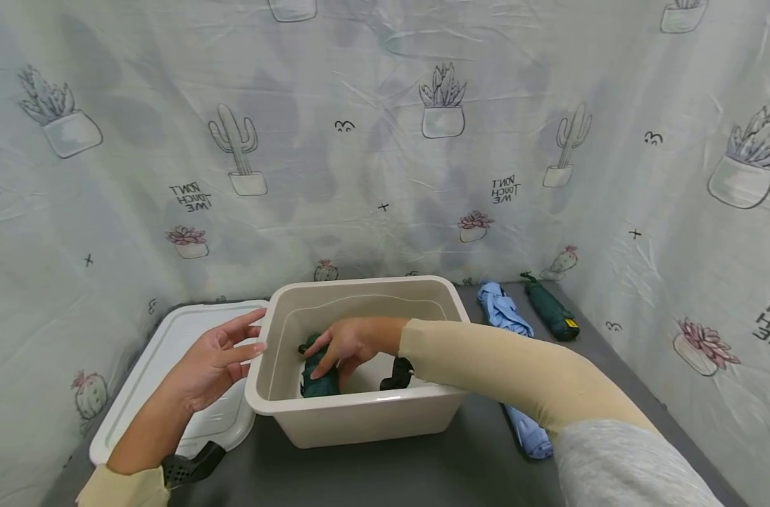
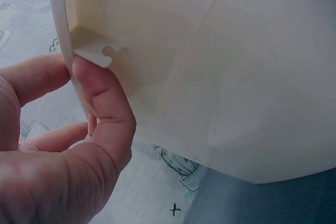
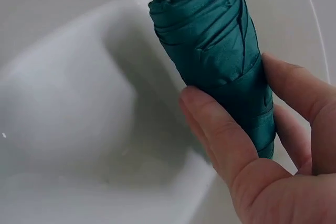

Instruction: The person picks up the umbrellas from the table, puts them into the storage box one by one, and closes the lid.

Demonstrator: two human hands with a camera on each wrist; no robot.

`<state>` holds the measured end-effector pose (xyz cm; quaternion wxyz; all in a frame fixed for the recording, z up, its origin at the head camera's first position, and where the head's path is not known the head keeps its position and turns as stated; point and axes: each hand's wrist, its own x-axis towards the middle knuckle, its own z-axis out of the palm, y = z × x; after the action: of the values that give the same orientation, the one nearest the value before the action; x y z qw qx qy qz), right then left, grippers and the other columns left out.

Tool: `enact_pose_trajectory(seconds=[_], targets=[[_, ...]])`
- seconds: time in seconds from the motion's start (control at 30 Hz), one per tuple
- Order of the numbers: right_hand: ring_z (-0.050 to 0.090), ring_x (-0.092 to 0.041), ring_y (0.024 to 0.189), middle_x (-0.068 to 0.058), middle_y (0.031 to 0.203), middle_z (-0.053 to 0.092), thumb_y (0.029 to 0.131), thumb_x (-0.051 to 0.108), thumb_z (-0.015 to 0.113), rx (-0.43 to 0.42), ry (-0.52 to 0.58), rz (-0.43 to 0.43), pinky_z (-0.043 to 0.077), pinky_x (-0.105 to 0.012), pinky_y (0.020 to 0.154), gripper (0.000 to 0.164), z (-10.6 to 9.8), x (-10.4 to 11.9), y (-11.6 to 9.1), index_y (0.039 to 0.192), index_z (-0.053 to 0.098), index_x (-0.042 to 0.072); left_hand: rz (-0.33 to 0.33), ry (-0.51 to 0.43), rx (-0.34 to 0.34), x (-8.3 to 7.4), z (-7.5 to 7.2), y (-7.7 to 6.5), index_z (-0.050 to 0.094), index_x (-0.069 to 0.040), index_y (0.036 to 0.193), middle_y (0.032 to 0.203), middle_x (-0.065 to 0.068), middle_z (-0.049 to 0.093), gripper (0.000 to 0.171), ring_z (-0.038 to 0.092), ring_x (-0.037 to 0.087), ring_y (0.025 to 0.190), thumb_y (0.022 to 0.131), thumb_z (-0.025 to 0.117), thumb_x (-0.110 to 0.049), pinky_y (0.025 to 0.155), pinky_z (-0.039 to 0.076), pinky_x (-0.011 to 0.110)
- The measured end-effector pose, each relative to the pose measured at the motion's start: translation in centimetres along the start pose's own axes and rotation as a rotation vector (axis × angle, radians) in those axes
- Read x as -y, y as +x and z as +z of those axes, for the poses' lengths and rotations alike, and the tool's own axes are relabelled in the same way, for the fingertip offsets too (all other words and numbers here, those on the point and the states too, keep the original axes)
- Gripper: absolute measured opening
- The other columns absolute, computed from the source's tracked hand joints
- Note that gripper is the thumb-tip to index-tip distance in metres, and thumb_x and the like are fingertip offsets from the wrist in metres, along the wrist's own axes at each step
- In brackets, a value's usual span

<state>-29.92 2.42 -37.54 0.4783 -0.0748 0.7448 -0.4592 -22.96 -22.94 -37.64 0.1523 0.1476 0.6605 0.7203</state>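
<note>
My right hand [image 1: 350,343] reaches down into a beige plastic bin [image 1: 366,421]. It grips a dark green folded umbrella [image 1: 322,380] near the bin's left inner wall. In the right wrist view, thumb and fingers lie on both sides of the wrapped umbrella [image 3: 215,45], which is tilted. At the bin's left rim my left hand [image 1: 210,359] holds the edge with thumb and fingertips. The left wrist view has the hand [image 2: 100,129] at the rim, next to a small notched tab [image 2: 97,51].
A white lid [image 1: 220,422] lies left of the bin on the grey tabletop [image 1: 334,479]. To the right lie a blue folded umbrella [image 1: 504,310], partly behind my right arm, and another dark green umbrella [image 1: 550,310] with a yellow label. Patterned curtains enclose the back and sides.
</note>
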Motion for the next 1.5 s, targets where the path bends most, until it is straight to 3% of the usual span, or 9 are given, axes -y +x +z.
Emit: enact_pose_trajectory(seconds=[0.17, 0.23, 0.37, 0.67, 0.9, 1.1, 1.27, 1.5], targets=[[0.072, -0.033, 0.096, -0.014, 0.117, 0.067, 0.09, -0.008, 0.071, 0.012, 0.024, -0.002, 0.055, -0.052, 0.102, 0.054, 0.3, -0.3, 0.3, 0.142, 0.06, 0.005, -0.017, 0.005, -0.012, -0.1, 0.1, 0.0, 0.018, -0.003, 0.163, 0.123, 0.003, 0.059, 0.074, 0.071, 0.015, 0.106, 0.102, 0.059, -0.003, 0.088, 0.063, 0.035], [0.071, -0.041, 0.106, -0.015, 0.111, 0.07, 0.091, -0.01, 0.068, 0.017, 0.032, -0.01, 0.052, -0.051, 0.105, 0.052, 0.4, -0.3, 0.4, 0.141, 0.06, 0.002, -0.021, 0.005, -0.015, -0.1, 0.1, 0.0, 0.018, -0.003, 0.163, 0.123, 0.003, 0.059, 0.074, 0.071, 0.015, 0.107, 0.102, 0.06, -0.003, 0.088, 0.063, 0.035], [0.061, -0.046, 0.126, -0.017, 0.107, 0.074, 0.093, -0.009, 0.065, 0.025, 0.032, -0.023, 0.05, -0.051, 0.108, 0.048, 0.5, -0.1, 0.4, 0.14, 0.058, -0.002, -0.02, 0.009, -0.015, -0.1, 0.1, 0.0, 0.018, -0.002, 0.163, 0.123, 0.003, 0.059, 0.074, 0.071, 0.015, 0.107, 0.102, 0.059, -0.003, 0.088, 0.062, 0.035], [0.056, -0.047, 0.133, -0.022, 0.129, 0.068, 0.096, -0.003, 0.065, 0.069, 0.022, -0.029, 0.049, -0.052, 0.11, 0.054, -0.1, 0.7, -0.3, 0.148, 0.049, -0.002, -0.013, 0.017, -0.002, -0.2, -0.1, -0.1, 0.015, -0.001, 0.163, 0.124, 0.004, 0.06, 0.075, 0.071, 0.016, 0.108, 0.102, 0.059, -0.003, 0.088, 0.062, 0.035], [0.059, -0.048, 0.129, -0.013, 0.126, 0.066, 0.095, -0.001, 0.068, 0.065, 0.032, -0.054, 0.051, -0.053, 0.108, 0.054, -0.8, 1.3, -1.4, 0.147, 0.052, 0.001, -0.025, 0.023, -0.019, -0.2, 0.0, -0.1, 0.017, -0.002, 0.163, 0.124, 0.004, 0.06, 0.076, 0.072, 0.016, 0.108, 0.102, 0.061, -0.004, 0.088, 0.063, 0.035], [0.063, -0.042, 0.125, -0.013, 0.139, 0.062, 0.095, 0.003, 0.07, 0.014, -0.012, -0.106, 0.053, -0.051, 0.107, 0.054, -1.6, 2.1, -3.2, 0.147, 0.055, 0.006, -0.027, 0.035, -0.032, -0.2, 0.3, -0.1, 0.019, -0.002, 0.163, 0.124, 0.004, 0.059, 0.075, 0.071, 0.017, 0.108, 0.101, 0.061, -0.005, 0.089, 0.062, 0.035], [0.069, -0.036, 0.119, -0.012, 0.14, 0.064, 0.095, 0.006, 0.072, -0.029, -0.018, -0.161, 0.057, -0.047, 0.101, 0.051, -2.5, 2.6, -5.4, 0.144, 0.059, 0.012, -0.032, 0.041, -0.048, -0.2, 0.3, -0.2, 0.02, -0.003, 0.163, 0.124, 0.005, 0.059, 0.075, 0.072, 0.017, 0.108, 0.101, 0.062, -0.006, 0.088, 0.062, 0.036], [0.065, -0.04, 0.125, -0.014, 0.145, 0.06, 0.098, 0.005, 0.067, -0.044, 0.027, -0.261, 0.057, -0.046, 0.1, 0.051, -4.1, 2.7, -8.6, 0.147, 0.057, 0.013, -0.03, 0.037, -0.053, -0.2, 0.1, -0.2, 0.021, -0.004, 0.163, 0.125, 0.005, 0.059, 0.074, 0.072, 0.016, 0.107, 0.101, 0.062, -0.006, 0.088, 0.062, 0.036]])
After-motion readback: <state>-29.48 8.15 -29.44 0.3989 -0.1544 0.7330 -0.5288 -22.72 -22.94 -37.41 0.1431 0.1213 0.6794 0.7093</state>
